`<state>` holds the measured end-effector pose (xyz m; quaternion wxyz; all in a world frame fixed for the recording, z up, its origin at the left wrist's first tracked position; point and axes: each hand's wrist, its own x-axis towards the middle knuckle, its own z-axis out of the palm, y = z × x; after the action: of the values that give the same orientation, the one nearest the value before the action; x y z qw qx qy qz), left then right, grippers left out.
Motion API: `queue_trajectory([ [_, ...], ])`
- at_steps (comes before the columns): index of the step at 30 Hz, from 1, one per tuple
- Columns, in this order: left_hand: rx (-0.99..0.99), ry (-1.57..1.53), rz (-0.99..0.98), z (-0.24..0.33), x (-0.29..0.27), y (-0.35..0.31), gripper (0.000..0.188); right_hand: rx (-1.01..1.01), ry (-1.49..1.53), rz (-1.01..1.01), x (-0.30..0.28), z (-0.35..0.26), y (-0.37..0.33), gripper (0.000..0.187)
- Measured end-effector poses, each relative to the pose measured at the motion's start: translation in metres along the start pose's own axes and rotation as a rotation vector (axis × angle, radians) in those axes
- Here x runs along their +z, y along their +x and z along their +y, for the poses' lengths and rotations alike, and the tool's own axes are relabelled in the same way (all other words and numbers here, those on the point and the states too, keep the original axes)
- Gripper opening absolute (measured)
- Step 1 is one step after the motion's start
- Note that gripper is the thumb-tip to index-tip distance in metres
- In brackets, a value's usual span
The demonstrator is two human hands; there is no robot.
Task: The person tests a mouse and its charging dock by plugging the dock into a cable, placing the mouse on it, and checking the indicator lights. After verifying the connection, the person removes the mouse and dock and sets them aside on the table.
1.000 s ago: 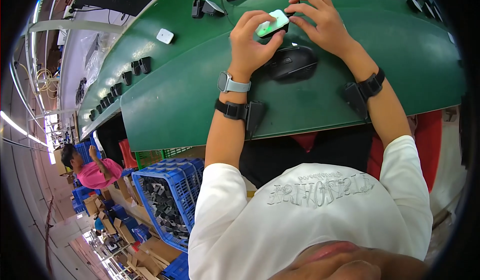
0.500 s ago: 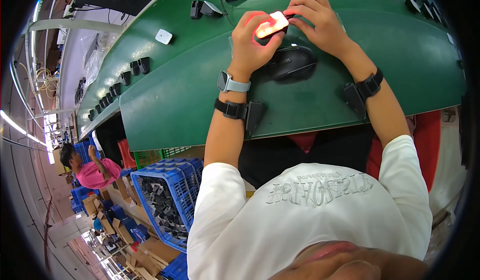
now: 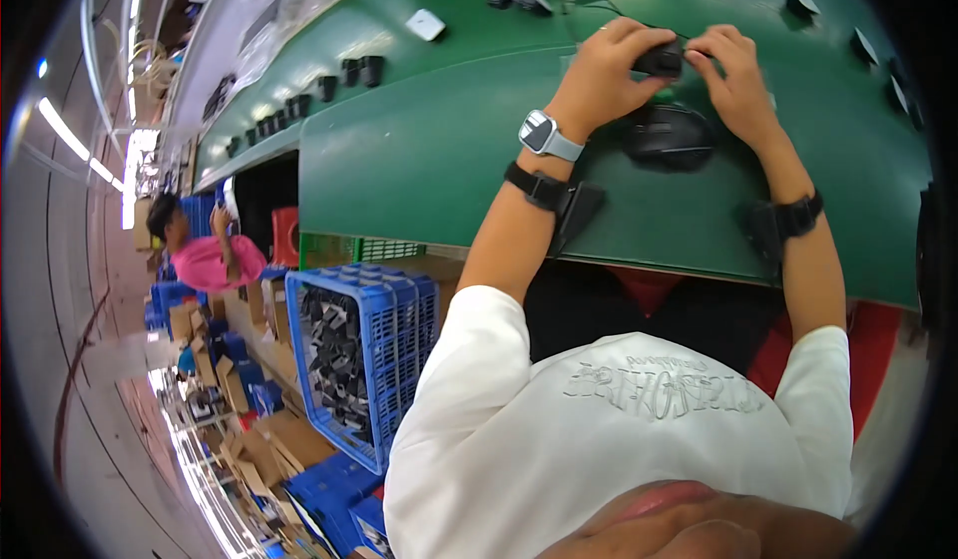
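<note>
On your left side there is a blue basket point(image 3: 404, 334) with dark pieces point(image 3: 339, 359) inside. More to the right, over the green table point(image 3: 439, 170), your left hand point(image 3: 606, 75) holds a small black box point(image 3: 659, 60) between thumb and fingers. Your right hand point(image 3: 735, 75) is narrow, beside the box's right end; whether it pinches something, I cannot tell.

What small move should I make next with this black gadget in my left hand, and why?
Perhaps turn the small, boxy black plastic device over with your bare left hand: its dark side faces up, while a bright green glow just below it suggests a lit face pointing down.
</note>
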<state>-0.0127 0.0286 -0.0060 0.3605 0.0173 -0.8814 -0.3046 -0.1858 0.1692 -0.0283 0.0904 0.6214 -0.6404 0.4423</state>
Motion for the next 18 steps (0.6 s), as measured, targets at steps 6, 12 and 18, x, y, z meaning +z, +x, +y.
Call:
queue_trajectory([
  [6,-0.149,0.269,0.413,-0.052,-0.085,-0.005,0.04,0.341,0.104,0.091,-0.006,0.053,-0.01,0.02],
  [12,-0.903,1.204,0.608,-0.189,-0.24,-0.109,0.053,0.246,0.093,0.058,0.005,0.023,0.008,0.02],
  [18,-0.935,1.216,0.554,-0.188,-0.187,-0.069,0.07,0.249,0.062,0.021,-0.003,0.029,-0.001,0.018],
])
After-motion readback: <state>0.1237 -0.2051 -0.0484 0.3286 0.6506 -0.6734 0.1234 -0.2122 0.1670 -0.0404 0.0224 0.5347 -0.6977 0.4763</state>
